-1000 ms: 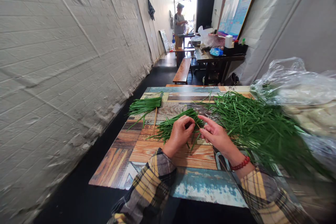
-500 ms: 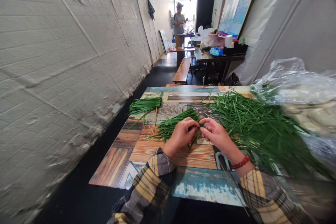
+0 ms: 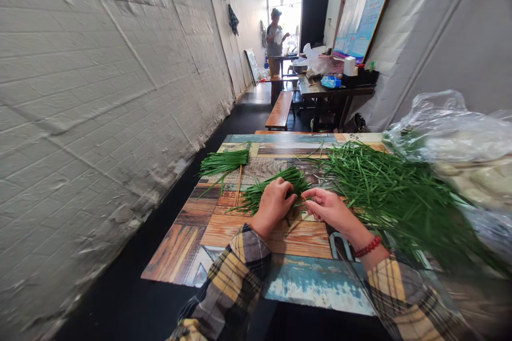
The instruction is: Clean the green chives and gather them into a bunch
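Note:
My left hand (image 3: 275, 203) is curled with its fingers closed at the near right end of a small bunch of garlic chives (image 3: 256, 193), whose blades point left on the table. Close beside it, my right hand (image 3: 327, 209) makes a pinch, thumb against forefinger; a thin pale strand seems to show at its tips, too small to name. A second bunch of chives (image 3: 226, 162) lies farther left, across a pair of thin wooden sticks (image 3: 239, 184). To the right of my right hand spreads a large loose heap of chives (image 3: 384, 186).
The patchwork-wood table (image 3: 224, 234) has stray bits on it. Clear plastic bags (image 3: 448, 117) with pale contents crowd its right side. A brick wall (image 3: 80, 117) runs along the left. Beyond are a bench (image 3: 281, 110), a cluttered table (image 3: 320, 88) and a standing person (image 3: 274, 37).
My hands were together at the fingertips; now they are slightly apart, the left lower over the bunch's end. The view has shifted slightly. The far person's arms have moved.

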### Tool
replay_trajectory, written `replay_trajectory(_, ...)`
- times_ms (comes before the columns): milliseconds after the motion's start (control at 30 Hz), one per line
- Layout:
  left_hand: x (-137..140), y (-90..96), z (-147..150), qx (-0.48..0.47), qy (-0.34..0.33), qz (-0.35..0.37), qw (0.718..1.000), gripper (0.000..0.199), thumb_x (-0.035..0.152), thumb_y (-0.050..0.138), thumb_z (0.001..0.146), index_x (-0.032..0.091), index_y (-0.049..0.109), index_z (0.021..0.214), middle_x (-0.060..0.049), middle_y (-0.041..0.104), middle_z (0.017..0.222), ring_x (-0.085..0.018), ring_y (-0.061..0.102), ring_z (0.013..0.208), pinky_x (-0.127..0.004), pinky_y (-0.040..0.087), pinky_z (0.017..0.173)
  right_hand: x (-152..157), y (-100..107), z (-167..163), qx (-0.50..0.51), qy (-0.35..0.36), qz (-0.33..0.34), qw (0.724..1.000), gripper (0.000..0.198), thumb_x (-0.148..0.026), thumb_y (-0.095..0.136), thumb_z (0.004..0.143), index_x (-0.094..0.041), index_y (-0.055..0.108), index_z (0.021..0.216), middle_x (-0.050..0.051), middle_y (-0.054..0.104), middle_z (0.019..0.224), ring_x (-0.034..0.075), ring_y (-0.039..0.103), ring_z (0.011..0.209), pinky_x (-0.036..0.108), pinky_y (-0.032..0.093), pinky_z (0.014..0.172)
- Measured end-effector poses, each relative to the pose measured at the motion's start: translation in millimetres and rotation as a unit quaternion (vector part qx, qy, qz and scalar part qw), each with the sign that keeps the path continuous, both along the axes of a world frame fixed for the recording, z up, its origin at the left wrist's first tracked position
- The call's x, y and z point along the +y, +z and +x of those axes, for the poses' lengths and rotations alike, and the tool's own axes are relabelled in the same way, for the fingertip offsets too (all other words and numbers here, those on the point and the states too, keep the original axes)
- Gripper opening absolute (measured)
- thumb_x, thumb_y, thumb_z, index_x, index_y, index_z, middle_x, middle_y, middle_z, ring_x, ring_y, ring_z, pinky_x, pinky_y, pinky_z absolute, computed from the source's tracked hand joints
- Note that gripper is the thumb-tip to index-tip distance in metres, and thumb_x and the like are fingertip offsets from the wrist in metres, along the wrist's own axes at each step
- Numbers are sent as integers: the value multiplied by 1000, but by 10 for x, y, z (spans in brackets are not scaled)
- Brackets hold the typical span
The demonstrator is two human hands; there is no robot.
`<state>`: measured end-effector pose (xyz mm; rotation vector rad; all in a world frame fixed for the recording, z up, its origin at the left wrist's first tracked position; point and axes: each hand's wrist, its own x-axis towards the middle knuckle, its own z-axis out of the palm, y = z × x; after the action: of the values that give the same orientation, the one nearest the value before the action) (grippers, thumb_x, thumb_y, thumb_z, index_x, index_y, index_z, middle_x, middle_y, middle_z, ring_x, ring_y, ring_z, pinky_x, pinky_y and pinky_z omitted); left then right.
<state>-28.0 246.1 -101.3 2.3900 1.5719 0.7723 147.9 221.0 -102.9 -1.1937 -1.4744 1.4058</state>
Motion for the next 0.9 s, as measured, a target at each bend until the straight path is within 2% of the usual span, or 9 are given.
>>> replay_trajectory(100, -6, -16, 15, 59, 2, 10, 998, 15, 25, 68, 74, 20, 63, 87, -6, 59, 89, -20, 55, 85, -30, 42, 73, -2, 17, -8, 4, -3, -4, 1000, 31, -36, 63, 72, -15, 58, 93, -4, 57, 55, 7, 45, 43, 21, 35, 43)
replay_trajectory(233, 7, -31, 27, 117, 7, 16, 993, 7, 20, 60, 80, 20, 63, 86, -6, 59, 90, -20, 55, 87, -31, 41, 74, 1, 27, -20, 0, -10, -7, 1000, 30, -35, 62, 71, -14, 58, 93, -4, 57, 55, 7, 46, 45, 20, 35, 42)
replay_trajectory(333, 3, -14, 33, 131, 13, 8, 991, 7, 20, 55, 83, 19, 63, 84, -6, 59, 89, -20, 55, 86, -31, 41, 75, 9, 21, -18, -7, -13, 3, 1000, 30, -34, 62, 72, -14, 58, 94, -5, 55, 54, 8, 47, 46, 21, 35, 43)
replay_trajectory(500, -17, 1, 33, 145, 0, -3, 989, 16, 32, 63, 79, 20, 63, 91, -6, 59, 95, -21, 55, 91, -32, 41, 76, 16, -1, -13, -12, -13, 6, 1000, 30, -34, 61, 72, -13, 58, 94, -4, 56, 55, 8, 47, 47, 21, 36, 44)
replay_trajectory(633, -19, -35, 33, 142, -6, 5, 990, 10, 23, 58, 81, 20, 64, 88, -7, 59, 93, -21, 55, 89, -32, 41, 76, 13, -4, -13, -10, -14, 6, 1000, 31, -35, 61, 72, -14, 58, 94, -4, 55, 55, 8, 46, 46, 21, 35, 44)
replay_trajectory(700, -5, -52, 34, 106, -3, 7, 994, 10, 18, 53, 82, 18, 63, 82, -7, 59, 88, -20, 55, 85, -31, 40, 74, 13, -3, -9, -12, -17, 7, 1000, 31, -36, 61, 72, -14, 58, 94, -5, 55, 55, 8, 46, 45, 21, 35, 44)
replay_trajectory(767, 22, -60, 35, 31, -3, 0, 1000, 11, 15, 51, 80, 17, 61, 75, -5, 58, 82, -17, 54, 80, -29, 40, 71, 16, -2, -1, -13, -21, 10, 1000, 32, -36, 61, 72, -14, 59, 94, -5, 55, 55, 8, 46, 45, 21, 35, 44)
replay_trajectory(833, 55, -56, 33, -79, -2, -24, 997, 10, 12, 52, 76, 16, 59, 70, -3, 56, 75, -15, 52, 72, -26, 39, 67, 20, -3, 6, -11, -25, 11, 1000, 33, -37, 61, 72, -13, 59, 95, -4, 55, 55, 8, 46, 44, 22, 35, 44)
replay_trajectory(900, 81, -38, 32, -206, 3, -69, 976, 7, 12, 53, 73, 16, 56, 68, 0, 54, 67, -12, 49, 64, -24, 38, 61, 24, -2, 11, -7, -29, 13, 999, 35, -38, 61, 72, -13, 59, 95, -4, 55, 55, 8, 46, 44, 22, 34, 44)
